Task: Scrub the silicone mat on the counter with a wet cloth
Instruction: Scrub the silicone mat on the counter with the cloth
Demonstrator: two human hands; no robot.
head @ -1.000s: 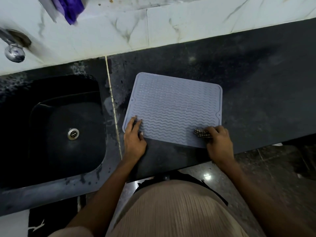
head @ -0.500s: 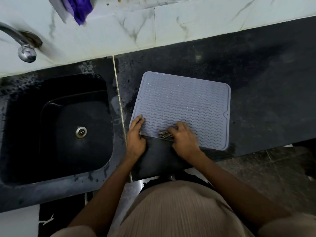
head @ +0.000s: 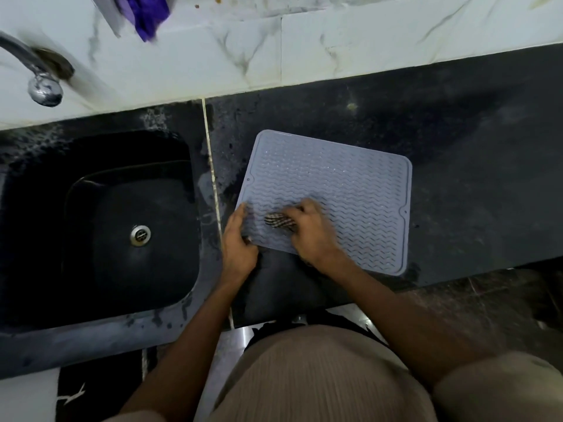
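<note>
A pale grey silicone mat [head: 341,190] with wavy ridges lies flat on the black counter [head: 472,166], just right of the sink. My right hand [head: 310,233] presses a small dark checked cloth [head: 278,221] onto the mat's near left part; most of the cloth is hidden under my fingers. My left hand [head: 239,243] rests on the mat's near left corner, fingers laid on its edge, pinning it to the counter.
A black sink [head: 100,226] with a metal drain [head: 140,235] lies to the left. A chrome tap [head: 39,83] juts from the white marble wall [head: 335,47]. A purple cloth [head: 149,13] hangs at the top. The counter's front edge runs just below the mat.
My right hand has slid the cloth from the mat's near right corner leftwards along the near edge, then a little up the mat. My left hand stayed on the near left corner.
</note>
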